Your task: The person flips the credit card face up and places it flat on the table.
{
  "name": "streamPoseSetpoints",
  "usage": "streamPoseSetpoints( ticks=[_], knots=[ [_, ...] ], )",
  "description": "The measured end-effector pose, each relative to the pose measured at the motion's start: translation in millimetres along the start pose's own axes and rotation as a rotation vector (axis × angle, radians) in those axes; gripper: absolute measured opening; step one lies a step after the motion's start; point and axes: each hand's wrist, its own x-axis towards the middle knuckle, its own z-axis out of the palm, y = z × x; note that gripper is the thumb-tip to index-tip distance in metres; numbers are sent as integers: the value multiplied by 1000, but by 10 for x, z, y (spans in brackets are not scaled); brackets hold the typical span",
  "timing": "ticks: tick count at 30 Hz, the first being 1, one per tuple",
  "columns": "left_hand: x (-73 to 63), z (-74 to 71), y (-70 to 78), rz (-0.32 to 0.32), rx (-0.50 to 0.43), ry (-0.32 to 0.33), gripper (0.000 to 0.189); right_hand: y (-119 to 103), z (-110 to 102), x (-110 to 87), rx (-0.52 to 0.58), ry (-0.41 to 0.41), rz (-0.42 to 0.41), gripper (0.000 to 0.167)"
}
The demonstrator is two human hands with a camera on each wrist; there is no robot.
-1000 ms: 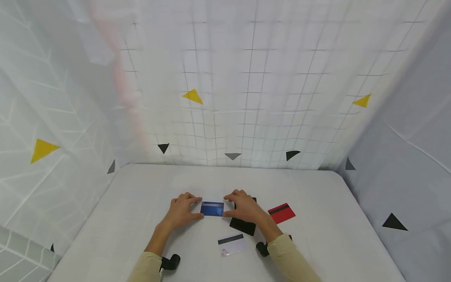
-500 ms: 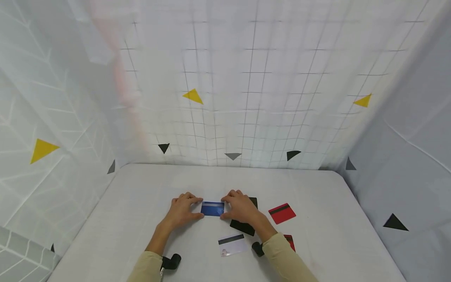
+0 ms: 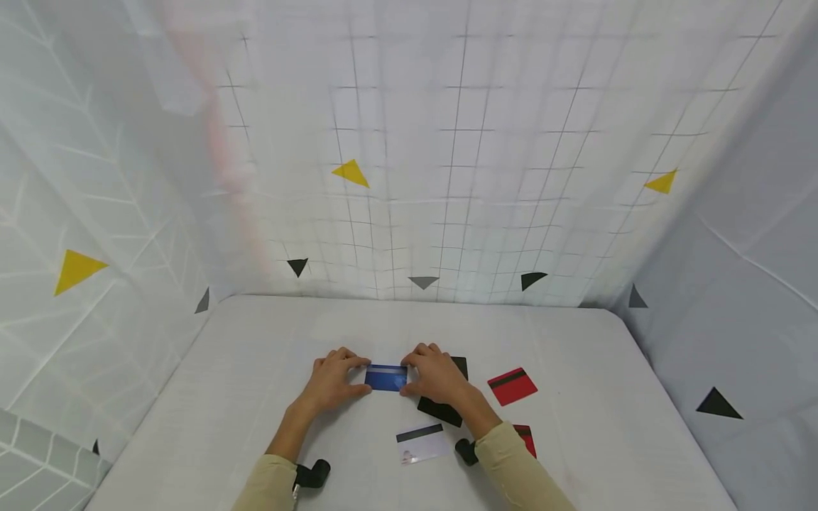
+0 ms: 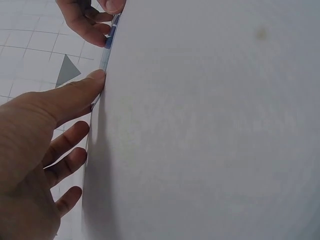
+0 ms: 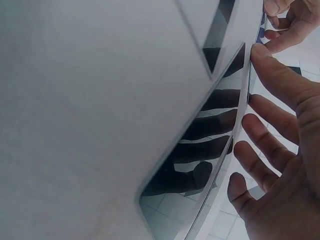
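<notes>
A blue card [image 3: 385, 380] with a pale stripe near its far edge lies flat on the white table [image 3: 255, 355]. At its left end my left hand [image 3: 331, 381] holds the corners between thumb and forefinger. My right hand [image 3: 437, 376] does the same at the right end. In the left wrist view the card shows edge-on as a thin blue strip [image 4: 109, 42] between the two hands, the other left fingers loosely bent. Beneath my right hand is a glossy black flat rectangle [image 3: 439, 410], partly covered; the right wrist view shows the fingers mirrored in it.
A white card [image 3: 422, 445] with a dark stripe lies nearer me. To the right is a red card [image 3: 513, 387] with a dark stripe; another red card [image 3: 525, 438] is partly hidden by my right sleeve [image 3: 520, 465]. White marked sheets [image 3: 409, 142] enclose the table.
My right hand has moved slightly left, its thumb and forefinger closing in on the blue card's right end. More of the near red card shows. The left hand has stayed nearly still.
</notes>
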Motion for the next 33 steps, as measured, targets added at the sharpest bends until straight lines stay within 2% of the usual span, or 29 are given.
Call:
streamPoseSetpoints(
  ticks=[15,33],
  knots=[
    [-4,5,21,7,-2,6,52,30,2,-6,21,5,-9,55],
    [22,-2,-22,55,-6,15,53,22,-10,5,3,-5,-21,55]
  ],
)
